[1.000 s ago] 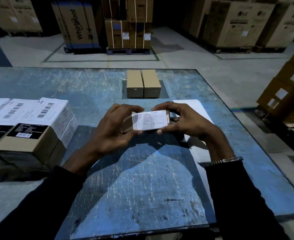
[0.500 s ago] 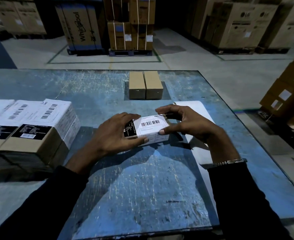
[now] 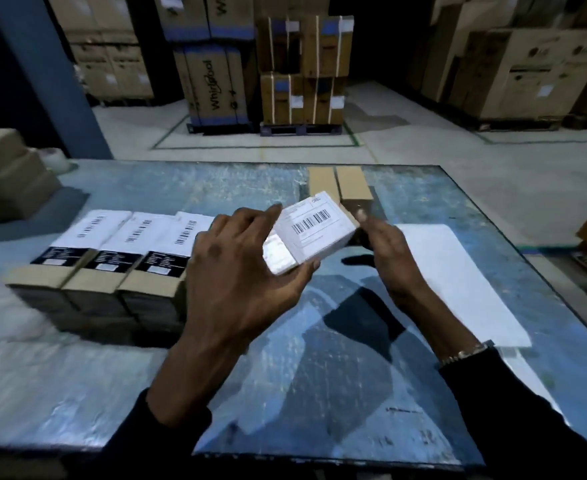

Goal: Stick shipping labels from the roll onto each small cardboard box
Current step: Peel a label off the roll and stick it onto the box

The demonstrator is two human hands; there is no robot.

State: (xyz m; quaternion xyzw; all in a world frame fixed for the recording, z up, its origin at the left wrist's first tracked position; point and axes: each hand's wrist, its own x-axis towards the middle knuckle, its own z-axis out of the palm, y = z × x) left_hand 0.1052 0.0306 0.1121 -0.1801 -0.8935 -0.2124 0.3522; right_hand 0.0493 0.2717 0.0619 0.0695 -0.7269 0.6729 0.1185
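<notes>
One head view only. We hold a small labelled box point(image 3: 314, 228) raised above the middle of the blue bench point(image 3: 371, 393), tilted, its barcode label facing up. Our left hand point(image 3: 240, 282) grasps the box at its near-left end, thumb under the lower edge and fingers curled over the upper left side. Our right hand point(image 3: 389, 251) sits just beside the box's right end with fingers extended; we cannot tell whether the fingertips touch it, as that area is blurred.

Three labelled boxes point(image 3: 112, 254) stand in a row touching one another toward the bench's left edge, white labels wrapped over their tops. Two plain cardboard boxes point(image 3: 340, 185) sit side by side at the far edge, partly behind the held box. A white label sheet point(image 3: 458, 278) lies flat near the right edge, just right of our right hand. Plain brown boxes point(image 3: 4, 174) are stacked at the far-left corner.
</notes>
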